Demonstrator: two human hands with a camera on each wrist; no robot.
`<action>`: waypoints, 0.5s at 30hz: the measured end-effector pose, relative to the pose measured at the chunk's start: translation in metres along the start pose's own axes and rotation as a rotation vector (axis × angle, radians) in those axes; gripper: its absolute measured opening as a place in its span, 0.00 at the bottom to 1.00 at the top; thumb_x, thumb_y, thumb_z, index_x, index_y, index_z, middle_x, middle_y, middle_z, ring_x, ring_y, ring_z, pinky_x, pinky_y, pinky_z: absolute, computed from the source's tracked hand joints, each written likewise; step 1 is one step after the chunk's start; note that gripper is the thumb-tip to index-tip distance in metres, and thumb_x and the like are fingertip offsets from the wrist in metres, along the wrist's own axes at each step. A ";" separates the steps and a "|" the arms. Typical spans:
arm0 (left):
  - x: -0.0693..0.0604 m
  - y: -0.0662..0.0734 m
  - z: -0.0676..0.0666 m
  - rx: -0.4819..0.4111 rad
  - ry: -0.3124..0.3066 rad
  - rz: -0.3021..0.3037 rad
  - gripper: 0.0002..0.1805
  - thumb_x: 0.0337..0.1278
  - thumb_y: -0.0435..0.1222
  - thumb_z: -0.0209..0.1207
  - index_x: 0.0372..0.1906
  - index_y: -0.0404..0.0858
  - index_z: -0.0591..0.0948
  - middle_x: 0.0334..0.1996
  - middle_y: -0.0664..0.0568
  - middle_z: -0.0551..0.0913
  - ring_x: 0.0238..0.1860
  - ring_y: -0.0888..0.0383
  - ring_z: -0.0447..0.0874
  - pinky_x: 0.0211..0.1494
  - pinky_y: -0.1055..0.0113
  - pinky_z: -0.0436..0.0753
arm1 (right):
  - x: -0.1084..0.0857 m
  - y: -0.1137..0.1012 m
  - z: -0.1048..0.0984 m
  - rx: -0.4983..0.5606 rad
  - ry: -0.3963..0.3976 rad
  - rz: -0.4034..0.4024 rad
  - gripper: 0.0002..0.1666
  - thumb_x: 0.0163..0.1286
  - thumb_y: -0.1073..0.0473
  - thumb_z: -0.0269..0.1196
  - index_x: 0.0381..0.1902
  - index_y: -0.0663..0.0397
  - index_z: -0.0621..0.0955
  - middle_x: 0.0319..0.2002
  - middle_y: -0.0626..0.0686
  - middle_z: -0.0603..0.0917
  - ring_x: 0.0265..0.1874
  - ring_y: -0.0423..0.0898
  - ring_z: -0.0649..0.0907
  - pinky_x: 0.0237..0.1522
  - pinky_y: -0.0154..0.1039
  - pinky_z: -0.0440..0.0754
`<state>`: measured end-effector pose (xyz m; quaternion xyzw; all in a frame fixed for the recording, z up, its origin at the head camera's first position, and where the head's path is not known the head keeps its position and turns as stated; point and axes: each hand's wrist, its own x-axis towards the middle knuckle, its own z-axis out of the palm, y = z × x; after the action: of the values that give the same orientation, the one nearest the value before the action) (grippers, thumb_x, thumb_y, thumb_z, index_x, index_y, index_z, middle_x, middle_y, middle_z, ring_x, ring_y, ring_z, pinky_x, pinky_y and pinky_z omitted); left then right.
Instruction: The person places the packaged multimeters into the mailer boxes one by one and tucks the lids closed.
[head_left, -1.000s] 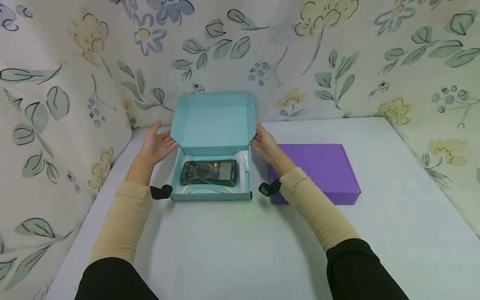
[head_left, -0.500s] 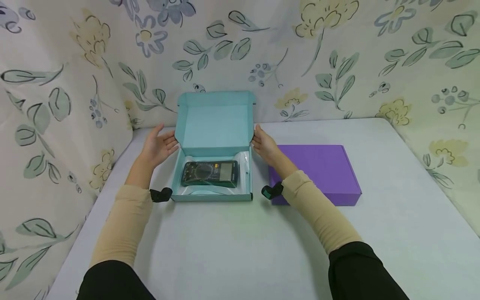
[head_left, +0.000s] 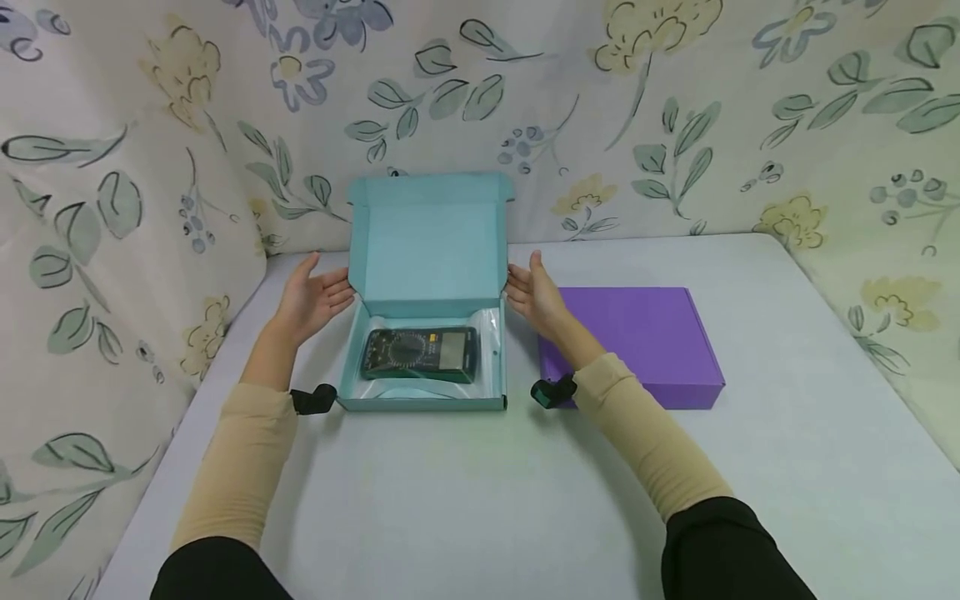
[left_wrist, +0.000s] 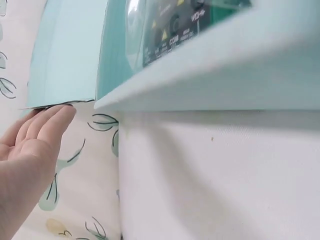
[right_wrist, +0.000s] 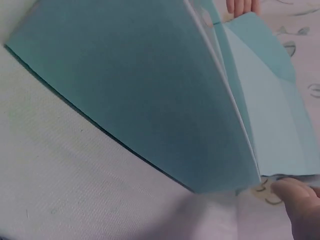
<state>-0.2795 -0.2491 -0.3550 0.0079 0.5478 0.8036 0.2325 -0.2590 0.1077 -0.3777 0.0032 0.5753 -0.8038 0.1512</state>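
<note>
A light blue cardboard box point(head_left: 420, 405) stands on the table with its lid point(head_left: 430, 242) raised at the back. Inside lies a black and green multimeter point(head_left: 420, 353) in clear plastic wrap, its dial and display facing up. My left hand point(head_left: 309, 298) is at the lid's left edge, fingers straight; in the left wrist view the fingertips point(left_wrist: 64, 111) meet that edge from outside. At the right edge is my right hand point(head_left: 538, 298), fingers extended and thumb up. The right wrist view shows the box's side wall point(right_wrist: 130, 100) and part of that hand point(right_wrist: 302, 202).
A closed purple box point(head_left: 637, 333) lies to the right, partly behind my right forearm. White cloth covers the table point(head_left: 480, 492). A floral curtain point(head_left: 570, 125) hangs behind and along both sides, close behind the raised lid.
The right hand's fingers have straightened and its thumb has lifted away from the lid's edge. The lid's top sits a little higher, and the box appears slightly nearer in the view.
</note>
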 end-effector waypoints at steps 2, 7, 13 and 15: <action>-0.002 0.001 0.001 0.021 -0.002 -0.007 0.45 0.72 0.60 0.30 0.75 0.31 0.32 0.76 0.39 0.28 0.76 0.48 0.31 0.76 0.61 0.42 | -0.002 0.000 -0.001 0.000 -0.009 -0.006 0.46 0.77 0.37 0.21 0.74 0.69 0.51 0.75 0.65 0.51 0.73 0.56 0.55 0.73 0.45 0.53; -0.007 0.002 0.002 0.057 -0.014 -0.021 0.48 0.70 0.62 0.29 0.74 0.28 0.33 0.76 0.38 0.29 0.76 0.46 0.31 0.76 0.60 0.42 | -0.005 0.000 0.000 -0.052 -0.013 -0.026 0.48 0.77 0.36 0.21 0.72 0.72 0.55 0.74 0.66 0.54 0.72 0.57 0.57 0.72 0.45 0.57; -0.016 0.007 -0.001 0.139 -0.064 -0.033 0.51 0.69 0.64 0.28 0.73 0.25 0.31 0.74 0.33 0.28 0.75 0.42 0.29 0.75 0.56 0.38 | -0.010 -0.001 0.003 -0.085 -0.004 -0.039 0.49 0.77 0.36 0.22 0.70 0.77 0.56 0.72 0.70 0.55 0.72 0.59 0.59 0.71 0.46 0.58; -0.019 0.008 -0.002 0.156 -0.085 -0.040 0.52 0.68 0.65 0.27 0.73 0.25 0.30 0.74 0.33 0.28 0.75 0.41 0.29 0.74 0.55 0.38 | -0.013 -0.001 0.003 -0.085 -0.010 -0.041 0.49 0.77 0.37 0.22 0.70 0.77 0.56 0.72 0.71 0.56 0.71 0.60 0.59 0.70 0.48 0.58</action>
<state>-0.2658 -0.2606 -0.3445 0.0492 0.5985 0.7526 0.2701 -0.2463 0.1083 -0.3737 -0.0194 0.6083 -0.7815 0.1375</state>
